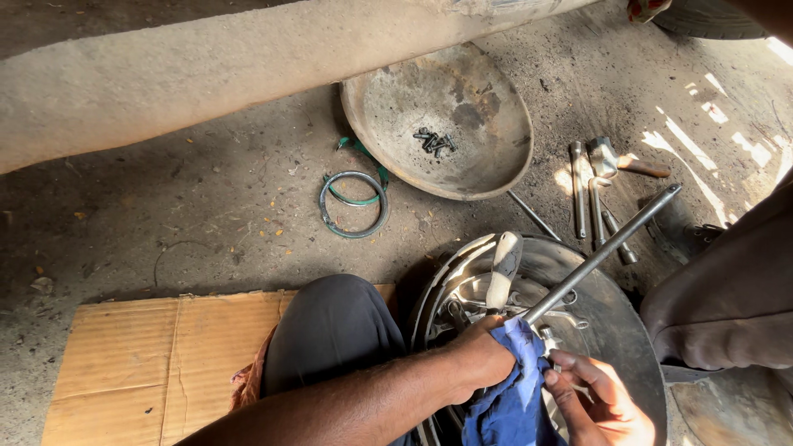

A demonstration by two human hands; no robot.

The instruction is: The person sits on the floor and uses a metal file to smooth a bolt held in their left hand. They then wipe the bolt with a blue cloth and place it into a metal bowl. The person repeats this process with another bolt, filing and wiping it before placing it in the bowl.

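While the left hand (479,359) is closed around a blue rag (512,388) and the lower end of a long steel rod (603,254), the grip risks slipping: cloth over smooth metal gives poor purchase, and the rod could swing into the loose wrenches (591,202) at upper right. The right hand (599,396), fingers curled, pinches the rag's edge at bottom centre-right. The rod runs diagonally from bottom centre toward the right, over a greasy round hub (611,330). It looks straight, grey and dull. Bolts (434,142) lie in a rusty pan (487,173) at top centre.
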